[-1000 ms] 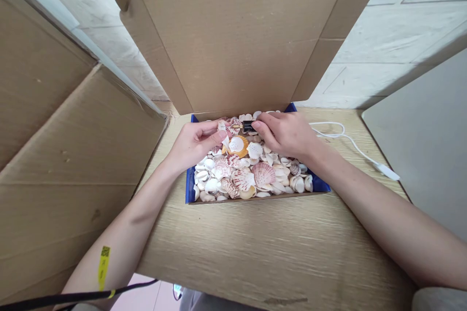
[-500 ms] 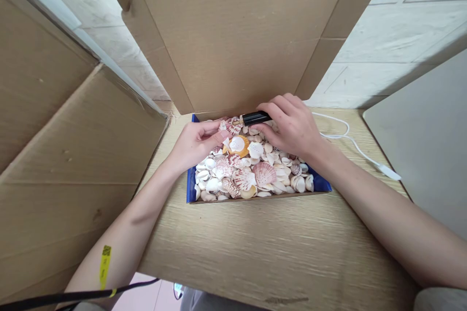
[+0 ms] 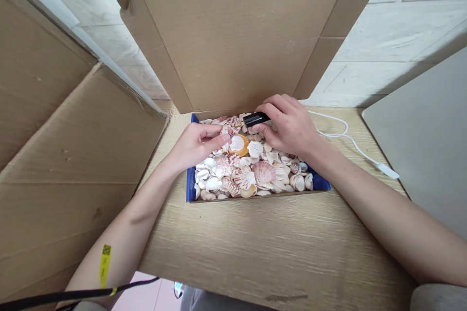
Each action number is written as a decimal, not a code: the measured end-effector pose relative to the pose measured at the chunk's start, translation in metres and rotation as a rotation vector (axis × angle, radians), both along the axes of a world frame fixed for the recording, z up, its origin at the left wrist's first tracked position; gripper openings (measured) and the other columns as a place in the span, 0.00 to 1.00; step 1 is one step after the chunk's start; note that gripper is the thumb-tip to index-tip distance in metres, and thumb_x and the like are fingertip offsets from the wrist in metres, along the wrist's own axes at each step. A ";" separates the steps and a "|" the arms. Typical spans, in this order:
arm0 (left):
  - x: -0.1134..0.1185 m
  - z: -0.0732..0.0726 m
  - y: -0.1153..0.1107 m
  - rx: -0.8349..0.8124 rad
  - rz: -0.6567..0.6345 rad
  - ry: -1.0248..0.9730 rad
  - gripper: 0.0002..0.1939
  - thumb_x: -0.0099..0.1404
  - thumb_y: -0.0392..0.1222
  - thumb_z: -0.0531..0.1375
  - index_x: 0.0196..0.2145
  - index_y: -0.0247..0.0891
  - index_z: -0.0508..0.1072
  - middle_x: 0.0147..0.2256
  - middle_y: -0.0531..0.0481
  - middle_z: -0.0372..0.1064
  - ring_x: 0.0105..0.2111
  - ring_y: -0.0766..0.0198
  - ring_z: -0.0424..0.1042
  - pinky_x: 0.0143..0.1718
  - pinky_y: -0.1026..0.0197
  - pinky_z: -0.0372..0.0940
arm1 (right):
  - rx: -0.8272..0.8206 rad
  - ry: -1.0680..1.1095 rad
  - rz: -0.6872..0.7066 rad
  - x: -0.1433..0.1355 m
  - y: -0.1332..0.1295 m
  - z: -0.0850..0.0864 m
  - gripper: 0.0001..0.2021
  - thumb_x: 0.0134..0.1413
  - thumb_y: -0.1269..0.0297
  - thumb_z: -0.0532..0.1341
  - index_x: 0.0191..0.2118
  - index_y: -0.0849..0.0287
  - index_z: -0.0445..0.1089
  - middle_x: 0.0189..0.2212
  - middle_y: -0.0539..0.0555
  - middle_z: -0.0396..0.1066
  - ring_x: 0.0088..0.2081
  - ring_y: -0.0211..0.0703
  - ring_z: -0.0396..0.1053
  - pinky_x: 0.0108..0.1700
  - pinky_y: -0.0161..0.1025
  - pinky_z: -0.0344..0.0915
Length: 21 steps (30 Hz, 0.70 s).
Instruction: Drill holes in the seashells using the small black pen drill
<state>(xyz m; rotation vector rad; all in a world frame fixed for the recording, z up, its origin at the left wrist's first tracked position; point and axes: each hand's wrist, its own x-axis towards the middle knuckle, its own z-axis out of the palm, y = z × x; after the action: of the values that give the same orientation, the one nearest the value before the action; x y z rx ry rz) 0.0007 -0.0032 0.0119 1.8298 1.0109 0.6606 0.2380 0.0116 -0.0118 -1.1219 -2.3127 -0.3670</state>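
Observation:
Many seashells point(image 3: 243, 178) fill a shallow box with blue ends point(image 3: 190, 184) on the wooden table. My left hand point(image 3: 199, 145) is over the box's left side, its thumb and fingers pinching a small pale shell point(image 3: 225, 132). From the right, my right hand point(image 3: 288, 124) grips a black-handled tool point(image 3: 255, 118) whose short metal-coloured tip points left, close to the held shell. Whether the tip touches a shell cannot be made out. Below the hands lie an orange scallop shell with a white one on it point(image 3: 238, 145) and a pink scallop shell point(image 3: 264, 173).
A large cardboard flap point(image 3: 233, 34) stands upright behind the box. More cardboard point(image 3: 73, 165) rises at the left. On the right, a white cable point(image 3: 365, 154) lies on the table point(image 3: 255, 243) beside a grey panel point(image 3: 430, 131). A black cable point(image 3: 65, 297) crosses the lower left.
My left fingers have shifted slightly, and the pale shell between them shows more clearly. The black tool has tilted a little in my right hand, its tip slightly lower.

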 end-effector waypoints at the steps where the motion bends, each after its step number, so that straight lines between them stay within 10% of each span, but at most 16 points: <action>1: 0.000 -0.001 0.000 -0.002 -0.001 -0.007 0.18 0.63 0.50 0.59 0.22 0.34 0.73 0.21 0.53 0.66 0.22 0.68 0.63 0.22 0.65 0.57 | -0.022 0.012 0.008 0.000 0.000 0.000 0.18 0.62 0.51 0.50 0.40 0.61 0.68 0.38 0.58 0.70 0.38 0.47 0.63 0.38 0.42 0.59; 9: 0.000 -0.005 0.000 -0.078 0.075 -0.129 0.15 0.62 0.48 0.61 0.38 0.34 0.78 0.33 0.48 0.75 0.29 0.66 0.69 0.31 0.65 0.64 | -0.191 -0.007 -0.039 -0.001 -0.005 -0.001 0.23 0.63 0.50 0.46 0.39 0.62 0.71 0.29 0.55 0.72 0.29 0.42 0.66 0.29 0.39 0.53; 21: 0.002 -0.007 0.001 0.022 0.098 0.005 0.17 0.63 0.52 0.59 0.35 0.34 0.79 0.34 0.47 0.76 0.32 0.59 0.72 0.33 0.60 0.67 | 0.273 -0.004 0.027 0.002 0.001 -0.001 0.14 0.61 0.54 0.55 0.45 0.58 0.66 0.38 0.55 0.71 0.39 0.46 0.62 0.39 0.43 0.54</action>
<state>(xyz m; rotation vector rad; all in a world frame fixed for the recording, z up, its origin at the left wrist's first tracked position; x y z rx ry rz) 0.0029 -0.0026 0.0044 1.8100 1.1065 0.7289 0.2402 0.0123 -0.0126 -0.9550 -2.1975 -0.6524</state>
